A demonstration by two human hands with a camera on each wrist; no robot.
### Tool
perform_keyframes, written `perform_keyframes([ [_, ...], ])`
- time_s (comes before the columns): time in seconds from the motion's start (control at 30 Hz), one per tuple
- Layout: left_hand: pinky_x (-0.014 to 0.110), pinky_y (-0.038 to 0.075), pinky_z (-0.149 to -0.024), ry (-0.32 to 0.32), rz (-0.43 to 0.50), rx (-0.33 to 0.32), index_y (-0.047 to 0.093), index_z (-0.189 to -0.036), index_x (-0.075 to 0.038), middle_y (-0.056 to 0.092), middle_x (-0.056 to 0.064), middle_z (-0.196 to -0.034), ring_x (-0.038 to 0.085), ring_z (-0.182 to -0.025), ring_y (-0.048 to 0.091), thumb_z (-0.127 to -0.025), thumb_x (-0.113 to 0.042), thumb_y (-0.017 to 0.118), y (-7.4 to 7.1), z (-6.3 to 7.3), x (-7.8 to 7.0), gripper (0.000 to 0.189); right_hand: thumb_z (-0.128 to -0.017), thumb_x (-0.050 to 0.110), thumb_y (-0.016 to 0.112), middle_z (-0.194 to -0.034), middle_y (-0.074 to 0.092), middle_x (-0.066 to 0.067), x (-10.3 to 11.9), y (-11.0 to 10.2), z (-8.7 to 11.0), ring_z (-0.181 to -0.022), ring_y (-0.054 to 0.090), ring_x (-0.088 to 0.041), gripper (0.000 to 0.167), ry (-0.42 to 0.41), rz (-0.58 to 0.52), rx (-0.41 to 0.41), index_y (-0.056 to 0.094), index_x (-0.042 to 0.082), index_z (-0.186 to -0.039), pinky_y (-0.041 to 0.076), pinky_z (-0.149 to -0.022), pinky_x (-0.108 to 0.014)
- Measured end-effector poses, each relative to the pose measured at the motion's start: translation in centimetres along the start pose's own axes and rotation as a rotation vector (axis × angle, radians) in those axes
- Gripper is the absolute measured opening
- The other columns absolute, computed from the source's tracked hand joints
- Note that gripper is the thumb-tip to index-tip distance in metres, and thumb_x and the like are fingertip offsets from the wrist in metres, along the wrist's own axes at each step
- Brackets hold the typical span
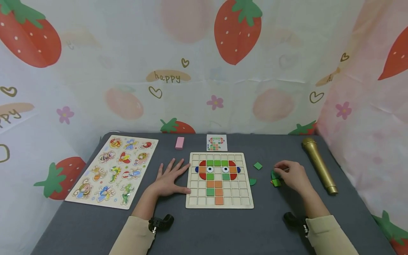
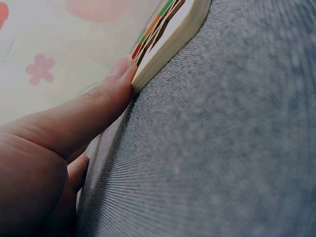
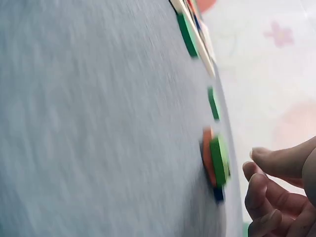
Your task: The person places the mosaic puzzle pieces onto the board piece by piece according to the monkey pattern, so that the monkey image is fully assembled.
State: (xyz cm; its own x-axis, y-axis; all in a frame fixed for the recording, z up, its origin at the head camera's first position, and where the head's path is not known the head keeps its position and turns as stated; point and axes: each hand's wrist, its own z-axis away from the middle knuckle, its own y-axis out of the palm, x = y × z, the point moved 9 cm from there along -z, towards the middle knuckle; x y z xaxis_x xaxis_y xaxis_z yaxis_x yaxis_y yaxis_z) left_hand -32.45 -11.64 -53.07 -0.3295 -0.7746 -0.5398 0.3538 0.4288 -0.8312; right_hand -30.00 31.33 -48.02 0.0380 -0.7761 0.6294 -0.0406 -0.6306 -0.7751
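Note:
My left hand (image 1: 169, 180) lies spread on the table, with the thumb against the left edge of a wooden grid board (image 1: 196, 203). On the board, red, green, orange, white and blue tiles form a pattern; eye-like circles show on two of them. My right hand (image 1: 291, 173) hovers at a small pile of tiles (image 1: 276, 182). In the right wrist view its fingers are loosely curled, thumb and fingertips close together, with no tile visible between them. A green tile (image 3: 219, 160) lies on top of orange and dark blue ones there.
A green square tile (image 1: 258, 165) and a green rounded tile (image 1: 253, 182) lie right of the board. Behind it are a pattern card (image 1: 217, 142) and a pink block (image 1: 180, 143). An insect puzzle board (image 1: 111, 191) lies left; a gold microphone (image 1: 320, 166) lies right.

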Motion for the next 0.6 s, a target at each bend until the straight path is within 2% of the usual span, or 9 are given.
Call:
perform_keyframes([
  [0.13, 0.067, -0.014, -0.118, -0.001, -0.004, 0.0, 0.027, -0.162, -0.03, 0.012, 0.004, -0.171, 0.036, -0.157, -0.007, -0.077, -0.065, 0.078, 0.0, 0.0, 0.0, 0.105, -0.1, 0.018, 0.065, -0.108, 0.073, -0.018, -1.4, -0.5, 0.1, -0.093, 0.069, -0.031, 0.02, 0.03, -0.004, 0.008, 0.072, 0.004, -0.112, 0.056, -0.065, -0.034],
  [0.27, 0.067, -0.014, -0.118, -0.002, -0.009, 0.0, 0.027, -0.162, -0.03, 0.012, 0.004, -0.171, 0.036, -0.157, -0.006, -0.077, -0.065, 0.078, 0.0, 0.0, 0.0, 0.105, -0.098, 0.018, 0.068, -0.105, 0.073, -0.017, -1.9, -0.1, -0.1, -0.093, 0.069, -0.031, 0.02, 0.029, 0.014, 0.039, 0.072, 0.004, -0.111, 0.056, -0.067, -0.036],
  [0.4, 0.067, -0.014, -0.118, 0.002, -0.007, 0.001, 0.027, -0.162, -0.029, 0.012, 0.005, -0.171, 0.036, -0.157, -0.006, -0.077, -0.064, 0.078, 0.0, 0.1, -0.1, 0.105, -0.096, 0.022, 0.071, -0.103, 0.074, -0.014, -1.7, 0.7, -0.2, -0.093, 0.068, -0.032, 0.025, 0.032, 0.034, 0.065, 0.072, 0.004, -0.113, 0.056, -0.07, -0.04],
  [0.6, 0.067, -0.014, -0.118, -0.002, -0.004, 0.001, 0.028, -0.161, -0.029, 0.012, 0.005, -0.171, 0.036, -0.157, -0.006, -0.077, -0.064, 0.078, -0.1, 0.1, -0.1, 0.105, -0.092, 0.029, 0.075, -0.104, 0.072, -0.014, -0.4, 1.7, -1.1, -0.093, 0.066, -0.03, 0.033, 0.016, 0.043, 0.117, 0.072, 0.005, -0.115, 0.054, -0.076, -0.046],
])
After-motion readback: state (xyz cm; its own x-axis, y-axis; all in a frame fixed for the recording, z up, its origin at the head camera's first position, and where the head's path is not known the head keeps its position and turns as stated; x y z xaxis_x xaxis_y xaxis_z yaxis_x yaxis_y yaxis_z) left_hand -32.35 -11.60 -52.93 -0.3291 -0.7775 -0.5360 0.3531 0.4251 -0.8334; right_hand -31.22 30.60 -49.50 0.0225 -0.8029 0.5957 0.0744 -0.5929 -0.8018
